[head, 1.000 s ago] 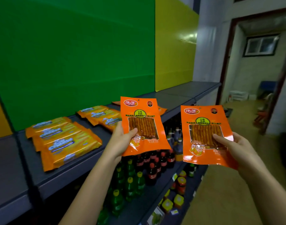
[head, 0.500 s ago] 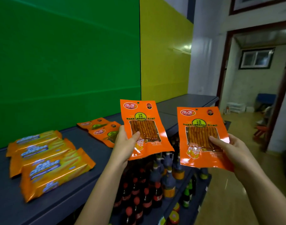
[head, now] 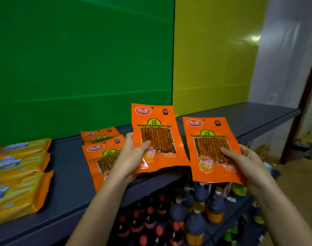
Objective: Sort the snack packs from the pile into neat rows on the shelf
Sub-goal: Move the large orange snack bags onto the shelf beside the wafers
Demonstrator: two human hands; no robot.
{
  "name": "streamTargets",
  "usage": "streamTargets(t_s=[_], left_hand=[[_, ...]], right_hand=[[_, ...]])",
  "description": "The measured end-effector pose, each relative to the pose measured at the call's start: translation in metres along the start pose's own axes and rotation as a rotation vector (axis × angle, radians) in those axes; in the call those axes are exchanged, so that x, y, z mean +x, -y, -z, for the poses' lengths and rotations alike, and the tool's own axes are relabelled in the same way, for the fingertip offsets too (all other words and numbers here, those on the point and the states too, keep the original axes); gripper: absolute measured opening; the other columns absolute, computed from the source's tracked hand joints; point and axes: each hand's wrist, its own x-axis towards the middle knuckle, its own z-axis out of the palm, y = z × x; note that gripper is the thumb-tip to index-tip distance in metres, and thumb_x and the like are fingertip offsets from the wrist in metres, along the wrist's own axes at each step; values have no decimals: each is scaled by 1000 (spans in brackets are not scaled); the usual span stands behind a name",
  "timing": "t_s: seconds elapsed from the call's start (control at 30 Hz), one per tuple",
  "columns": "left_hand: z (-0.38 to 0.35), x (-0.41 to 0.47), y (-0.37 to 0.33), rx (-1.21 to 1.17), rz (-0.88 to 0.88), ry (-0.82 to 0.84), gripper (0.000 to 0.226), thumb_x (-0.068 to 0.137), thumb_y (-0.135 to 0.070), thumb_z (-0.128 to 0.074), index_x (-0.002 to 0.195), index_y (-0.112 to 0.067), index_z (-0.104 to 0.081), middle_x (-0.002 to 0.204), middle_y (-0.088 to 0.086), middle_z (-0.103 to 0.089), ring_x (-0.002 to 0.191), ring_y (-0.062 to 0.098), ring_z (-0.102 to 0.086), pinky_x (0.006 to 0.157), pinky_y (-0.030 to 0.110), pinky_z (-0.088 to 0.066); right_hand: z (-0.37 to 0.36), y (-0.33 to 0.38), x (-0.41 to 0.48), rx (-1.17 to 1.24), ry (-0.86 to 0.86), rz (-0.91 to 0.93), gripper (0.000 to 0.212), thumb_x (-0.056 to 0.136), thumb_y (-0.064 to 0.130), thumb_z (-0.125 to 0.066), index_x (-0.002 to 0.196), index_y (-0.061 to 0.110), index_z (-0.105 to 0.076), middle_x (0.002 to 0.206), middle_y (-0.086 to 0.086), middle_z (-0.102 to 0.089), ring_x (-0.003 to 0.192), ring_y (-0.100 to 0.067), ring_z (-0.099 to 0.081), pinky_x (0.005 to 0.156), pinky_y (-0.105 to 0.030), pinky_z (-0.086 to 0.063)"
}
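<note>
At centre frame, left hand [head: 132,157] and right hand [head: 247,162] each pinch snack packs [head: 155,128] — slick film may slip, landing crooked on shelf [head: 71,174].

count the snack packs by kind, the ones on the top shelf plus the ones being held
orange strip packs: 4 (one held by the left hand, one by the right hand, 2 lying on the shelf)
yellow wrapped packs: 3, all lying on the shelf
total: 7
</note>
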Motion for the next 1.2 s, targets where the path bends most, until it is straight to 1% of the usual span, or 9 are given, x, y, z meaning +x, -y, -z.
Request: streamTargets(t_s=[0.07,0.13,0.4,0.57,0.63,0.73,0.83,0.97,1.2], left_hand=[[-12,13,-7,25,-4,-72,23,93,-14,-51,108,-26,-40,90,-3,-62,69,11,-65,47,18,-54],[-24,25,-15,85,-18,-155,26,93,-14,-50,113,-24,-37,91,-3,-60,70,10,-62,46,16,-52],[-67,94,-22,233,29,-341,38,90,-11,-56,122,-9,-37,120,15,-59,97,27,-64,86,42,-53],[-71,136,-7,359,134,-443,20,84,-4,-63,77,-15,-47,111,19,-64,102,31,-64,93,43,-51],[-67,151,3,439,200,-431,13,81,-9,-68,86,-11,-56,110,17,-66,98,28,-65,91,40,-52],[-61,169,18,517,289,-467,41,77,-16,-72,112,-3,-56,113,13,-65,100,27,-65,89,36,-53],[-68,173,20,594,331,-503,36,84,-17,-65,115,-3,-53,117,13,-61,109,28,-59,91,34,-47],[-77,179,20,438,346,-496,20,95,-18,-48,112,-9,-49,110,12,-57,106,28,-58,90,34,-45],[-58,180,23,394,326,-498,53,90,-36,-52,132,-5,-43,128,12,-55,118,29,-51,105,44,-39]], right_hand=[[0,5,27,-16,88,3,19,82,13,-66,100,15,-60,83,-7,-70,49,-9,-67,41,-20,-51],[2,12,51,-23,149,7,17,83,12,-64,99,14,-59,82,-7,-68,45,-7,-65,37,-16,-46],[9,21,129,-62,321,7,16,88,13,-56,103,16,-59,84,-8,-69,66,-19,-65,53,-26,-47],[1,7,149,-74,411,-20,22,88,11,-56,110,12,-58,89,-11,-69,71,-22,-65,56,-28,-47],[-2,2,155,-62,450,-37,22,89,12,-57,110,13,-57,92,-11,-69,74,-23,-66,58,-29,-48],[-7,-4,162,-65,501,-48,21,88,14,-60,108,16,-57,94,-9,-70,79,-23,-68,62,-32,-51],[-12,-8,170,-108,548,-36,26,85,12,-63,110,17,-55,99,-11,-70,86,-28,-68,76,-39,-54],[-19,-12,176,-169,601,-19,24,86,12,-62,106,22,-53,103,-8,-68,91,-26,-67,84,-43,-53],[-42,-15,168,-232,705,-4,28,88,19,-61,112,25,-47,109,-3,-65,96,-21,-65,88,-40,-53]])
